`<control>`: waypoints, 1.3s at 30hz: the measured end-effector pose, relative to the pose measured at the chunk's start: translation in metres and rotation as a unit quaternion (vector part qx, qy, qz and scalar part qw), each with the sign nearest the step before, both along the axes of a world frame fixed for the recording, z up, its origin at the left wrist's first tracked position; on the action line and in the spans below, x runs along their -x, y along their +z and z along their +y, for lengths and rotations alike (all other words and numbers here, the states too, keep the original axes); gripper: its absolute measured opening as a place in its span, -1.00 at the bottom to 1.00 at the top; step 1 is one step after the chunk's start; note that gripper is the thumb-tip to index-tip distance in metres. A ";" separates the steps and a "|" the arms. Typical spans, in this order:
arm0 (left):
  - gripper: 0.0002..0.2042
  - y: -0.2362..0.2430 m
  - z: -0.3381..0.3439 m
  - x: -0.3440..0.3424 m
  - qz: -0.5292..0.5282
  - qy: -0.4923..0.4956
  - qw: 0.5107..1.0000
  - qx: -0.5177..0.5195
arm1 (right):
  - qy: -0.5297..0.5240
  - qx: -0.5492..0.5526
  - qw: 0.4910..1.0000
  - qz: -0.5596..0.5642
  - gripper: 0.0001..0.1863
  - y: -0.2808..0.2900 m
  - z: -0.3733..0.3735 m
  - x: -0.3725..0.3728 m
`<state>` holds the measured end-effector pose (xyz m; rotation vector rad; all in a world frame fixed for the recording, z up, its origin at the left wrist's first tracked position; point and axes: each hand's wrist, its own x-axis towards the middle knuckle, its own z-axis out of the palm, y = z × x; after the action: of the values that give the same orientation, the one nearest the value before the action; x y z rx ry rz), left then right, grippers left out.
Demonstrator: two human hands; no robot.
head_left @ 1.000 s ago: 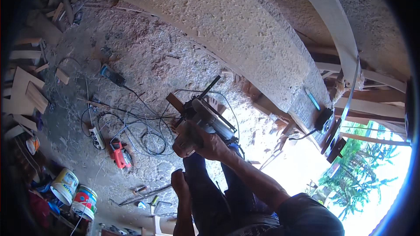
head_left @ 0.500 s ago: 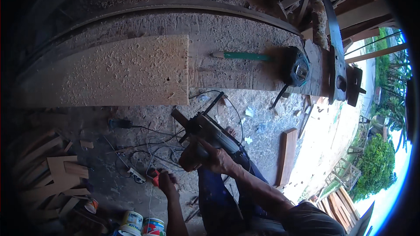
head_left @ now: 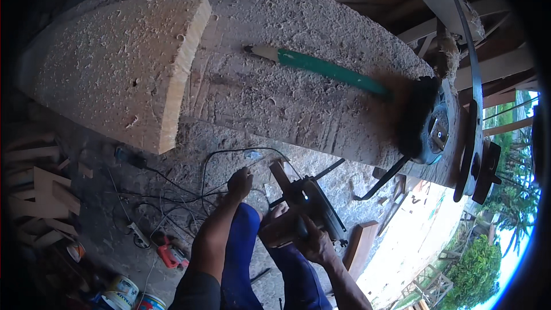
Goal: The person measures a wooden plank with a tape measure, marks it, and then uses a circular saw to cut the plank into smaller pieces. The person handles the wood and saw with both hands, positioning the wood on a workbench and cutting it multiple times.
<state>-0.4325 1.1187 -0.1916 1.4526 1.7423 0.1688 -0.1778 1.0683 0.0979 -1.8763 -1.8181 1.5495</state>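
Note:
My right hand (head_left: 317, 242) is wrapped round the handle of a corded power tool (head_left: 321, 204) with a dark body, a flat metal base and a thin guide bar. It is held low, in front of my knees; its exact kind is hard to tell. To its left my left hand (head_left: 240, 183) is closed on a black power cord (head_left: 208, 163), which loops beside the bench. Beyond both hands, a pale plank (head_left: 115, 63) rests on the workbench (head_left: 241, 103), dusted with shavings. A green carpenter's pencil (head_left: 327, 70) lies there, pointing at the plank.
A tape measure (head_left: 433, 129) sits at the bench's right end, beside a long metal blade (head_left: 473, 69). On the littered floor lie a red tool (head_left: 170, 254), wood offcuts (head_left: 54, 192), paint cans (head_left: 121, 293) and a brown board (head_left: 361, 244). Trees show at the right.
My left hand has left the red tool, now lying on the floor, and moved up and right to the cord. The power tool has shifted right in my right hand. The view has moved nearer the bench.

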 end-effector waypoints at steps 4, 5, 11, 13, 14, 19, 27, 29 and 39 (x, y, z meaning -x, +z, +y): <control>-0.72 -0.023 0.039 -0.067 0.070 -0.201 0.977 -0.020 | -0.028 0.041 0.998 -0.037 -0.15 -0.002 -0.010 -0.025; -0.70 -0.032 0.038 -0.080 0.057 -0.237 0.964 -0.106 | -0.030 0.036 0.998 -0.040 -0.16 -0.004 -0.015 -0.033; -0.69 -0.124 0.008 -0.124 0.049 -0.267 0.953 -0.132 | -0.049 0.009 0.998 -0.039 -0.23 -0.016 -0.033 -0.062; -0.66 -0.112 0.021 -0.149 0.140 -0.369 0.913 -0.099 | -0.065 0.011 0.996 -0.055 -0.25 -0.019 -0.043 -0.076; -0.65 -0.113 0.021 -0.155 0.159 -0.397 0.896 -0.117 | -0.072 0.013 0.996 -0.057 -0.26 -0.020 -0.046 -0.078; -0.57 -0.152 0.005 -0.158 0.005 -0.011 0.998 0.059 | -0.047 0.009 0.997 -0.067 -0.26 -0.022 -0.052 -0.076; -0.61 -0.178 -0.015 -0.121 0.126 0.102 0.974 -0.157 | 0.009 0.016 0.996 -0.091 -0.25 0.011 -0.029 -0.061; -0.62 -0.125 -0.001 -0.158 -0.017 0.068 0.996 -0.055 | -0.070 0.112 0.975 -0.180 -0.34 0.028 -0.035 -0.056; -0.43 0.066 -0.150 0.089 0.003 0.047 0.995 -0.089 | 0.042 0.087 0.994 -0.047 -0.20 0.144 -0.051 -0.003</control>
<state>-0.5218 0.9685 -0.1252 1.4974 1.8409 0.3779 -0.1745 1.0176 0.2422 -2.0042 -1.8778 1.7267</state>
